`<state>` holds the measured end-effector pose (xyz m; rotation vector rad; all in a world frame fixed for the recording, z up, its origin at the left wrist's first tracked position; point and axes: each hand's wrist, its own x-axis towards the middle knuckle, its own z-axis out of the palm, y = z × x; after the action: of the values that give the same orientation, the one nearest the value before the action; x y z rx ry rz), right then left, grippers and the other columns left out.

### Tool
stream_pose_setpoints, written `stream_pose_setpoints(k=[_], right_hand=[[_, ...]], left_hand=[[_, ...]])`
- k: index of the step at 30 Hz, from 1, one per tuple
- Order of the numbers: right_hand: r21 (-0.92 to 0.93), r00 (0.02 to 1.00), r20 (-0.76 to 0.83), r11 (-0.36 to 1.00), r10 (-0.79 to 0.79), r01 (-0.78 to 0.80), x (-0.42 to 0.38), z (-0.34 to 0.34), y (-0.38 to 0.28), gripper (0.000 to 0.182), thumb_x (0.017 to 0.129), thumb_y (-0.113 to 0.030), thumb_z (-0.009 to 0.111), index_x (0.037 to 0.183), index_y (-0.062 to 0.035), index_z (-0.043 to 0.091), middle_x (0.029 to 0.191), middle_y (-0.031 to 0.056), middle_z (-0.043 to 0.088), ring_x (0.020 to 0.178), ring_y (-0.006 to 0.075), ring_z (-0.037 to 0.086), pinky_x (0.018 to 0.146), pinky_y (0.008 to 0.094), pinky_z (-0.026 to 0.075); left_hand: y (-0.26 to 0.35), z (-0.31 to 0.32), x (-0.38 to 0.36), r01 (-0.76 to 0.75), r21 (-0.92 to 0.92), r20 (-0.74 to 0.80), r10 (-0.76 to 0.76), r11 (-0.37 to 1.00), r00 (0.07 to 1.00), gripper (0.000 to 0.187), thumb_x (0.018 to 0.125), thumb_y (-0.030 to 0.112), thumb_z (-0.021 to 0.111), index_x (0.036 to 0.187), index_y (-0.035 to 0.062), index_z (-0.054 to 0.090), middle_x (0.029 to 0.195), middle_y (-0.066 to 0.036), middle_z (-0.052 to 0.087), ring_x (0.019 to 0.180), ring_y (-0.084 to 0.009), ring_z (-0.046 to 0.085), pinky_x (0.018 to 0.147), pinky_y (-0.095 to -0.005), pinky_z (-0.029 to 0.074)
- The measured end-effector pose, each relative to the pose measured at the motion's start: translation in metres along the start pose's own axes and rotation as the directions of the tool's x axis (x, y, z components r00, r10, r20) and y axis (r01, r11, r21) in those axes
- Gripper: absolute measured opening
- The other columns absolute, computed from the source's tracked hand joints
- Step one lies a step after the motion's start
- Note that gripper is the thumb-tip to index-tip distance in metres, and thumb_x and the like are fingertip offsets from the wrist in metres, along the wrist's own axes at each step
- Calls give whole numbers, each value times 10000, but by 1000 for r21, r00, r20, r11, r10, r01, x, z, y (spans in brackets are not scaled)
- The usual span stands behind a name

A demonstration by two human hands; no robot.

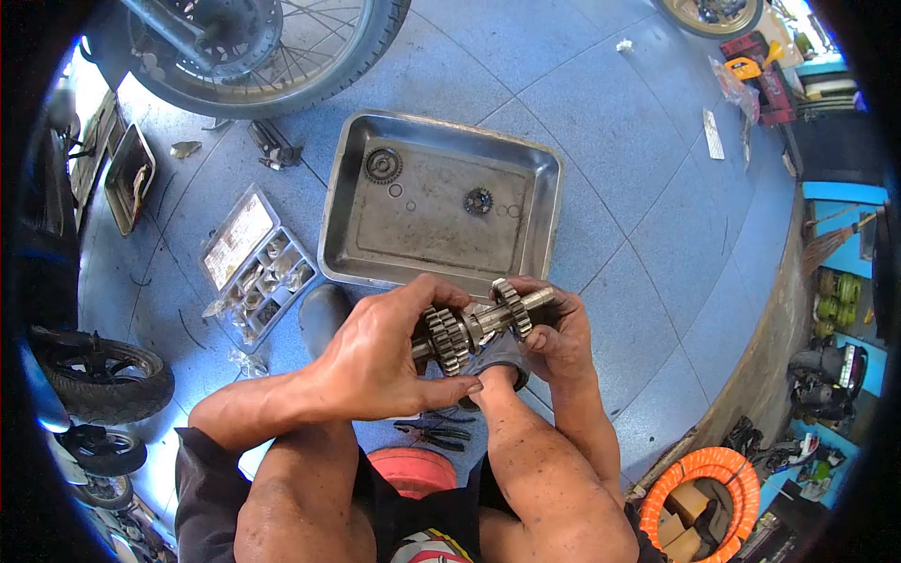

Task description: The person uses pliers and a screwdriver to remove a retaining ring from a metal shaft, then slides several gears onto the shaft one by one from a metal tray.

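Note:
A metal gear shaft (481, 326) is held level between my two hands, above my feet and the near edge of the tray. My left hand (380, 347) is closed around its left end, thumb below and fingers above a thick toothed gear (448, 341). My right hand (561, 336) grips the right end, its thumb and fingers at a thinner gear (511, 308) on the shaft. Just beyond lies a metal tray (422, 239). Inside it are a large gear (383, 166), a smaller dark gear (479, 201) and several thin rings (395, 190).
Left of the tray sits an open compartment box (272, 281) of small parts. Pliers (434, 434) lie on the tiles near a red stool (410, 469) beneath me. A motorcycle wheel (380, 52) stands at the far left. An orange ring (657, 493) with cardboard boxes inside is at the lower right.

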<state>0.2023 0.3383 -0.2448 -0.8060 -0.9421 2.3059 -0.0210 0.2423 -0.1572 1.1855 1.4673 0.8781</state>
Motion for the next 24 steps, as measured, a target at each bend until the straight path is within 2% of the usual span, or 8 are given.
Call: stream_pose_setpoints(k=[3,7,9,12,16,18,22,24], right_hand=[[-14,999,-22,999,32,-33,1,3,2,700,641,-239,910,1186,72,602,1162,200,654,1090,267,647,967,407,515],[28,1000,10,999,18,-19,7,11,2,675,647,-164,903,1203,76,606,1128,151,676,1019,210,660,931,347,525],[-1,999,36,1000,29,-29,7,15,-3,672,651,-164,902,1205,74,606,1138,153,674,1024,210,659,931,346,526],[-61,996,87,998,-25,30,10,20,-2,660,661,-155,896,1211,66,606,1157,151,670,1035,207,657,932,342,525],[-144,999,27,989,17,-13,5,27,0,660,675,-187,891,1214,63,603,1163,161,664,1052,220,653,947,355,516],[-191,998,-32,980,50,-55,6,32,0,682,673,-238,897,1199,79,601,1143,184,666,1045,243,660,946,375,520],[-113,999,39,994,4,1,9,33,1,662,686,-215,888,1202,82,598,1144,177,668,1031,238,665,940,374,523],[-110,998,62,994,-4,10,9,29,-1,661,682,-211,889,1199,82,599,1145,173,669,1031,237,664,938,372,524]], left_hand=[[-9,3,-3,-69,62,-96,75,996,993,627,617,192,872,1118,-49,582,933,-129,678,841,-155,656,749,-297,524],[-15,9,-8,-124,50,-199,131,991,971,584,611,161,854,1090,-42,589,925,-134,675,815,-165,664,723,-294,528],[-13,8,-10,-164,132,-228,191,978,955,517,631,137,814,1067,-16,582,925,-181,663,813,-322,682,691,-367,547],[-20,9,-14,-230,190,-249,273,955,929,514,619,120,807,1060,-21,584,911,-187,658,792,-333,680,665,-369,554],[-27,9,-18,-177,128,-272,206,976,940,516,608,105,802,1056,-24,579,897,-188,653,787,-332,682,661,-368,557],[-35,12,-19,-182,240,-304,252,954,919,548,591,128,823,1059,-17,577,893,-129,670,752,-175,670,667,-296,531],[-34,10,-20,-184,165,-299,227,969,927,548,585,122,824,1054,-13,573,895,-126,671,743,-168,664,652,-299,529],[-29,7,-19,-50,50,-242,60,997,968,536,620,112,801,1053,-32,518,866,-178,633,737,-320,685,637,-368,552]])
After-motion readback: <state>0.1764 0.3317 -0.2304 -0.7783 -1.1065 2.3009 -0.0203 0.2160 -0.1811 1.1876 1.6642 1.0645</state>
